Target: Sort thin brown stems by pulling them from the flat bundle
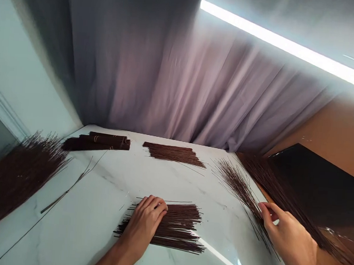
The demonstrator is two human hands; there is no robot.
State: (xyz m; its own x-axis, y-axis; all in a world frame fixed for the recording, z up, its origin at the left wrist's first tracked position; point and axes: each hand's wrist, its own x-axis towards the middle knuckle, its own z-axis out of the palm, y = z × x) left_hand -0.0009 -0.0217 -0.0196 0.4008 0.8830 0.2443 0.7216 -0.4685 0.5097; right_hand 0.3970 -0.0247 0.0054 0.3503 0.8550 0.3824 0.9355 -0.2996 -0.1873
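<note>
A wide layer of thin dark brown sticks (179,225) lies crosswise on the white marbled table near its front. My left hand (151,215) rests on the left part of these sticks, its fingers bent together; what they hold, if anything, is hidden. To the right, a loose fanned bundle of thin brown sticks (237,181) runs from the back toward the front edge. My right hand (270,213) is at this bundle's right side, thumb and forefinger pinched together; whether a stick is between them is too small to tell.
At the back are tied dark bundles (103,140) and a flat pile of brown sticks (174,153). A large stick heap (19,178) covers the left side, with a few loose sticks (66,191) beside it. Long sticks (282,188) and a black panel (321,187) lie right.
</note>
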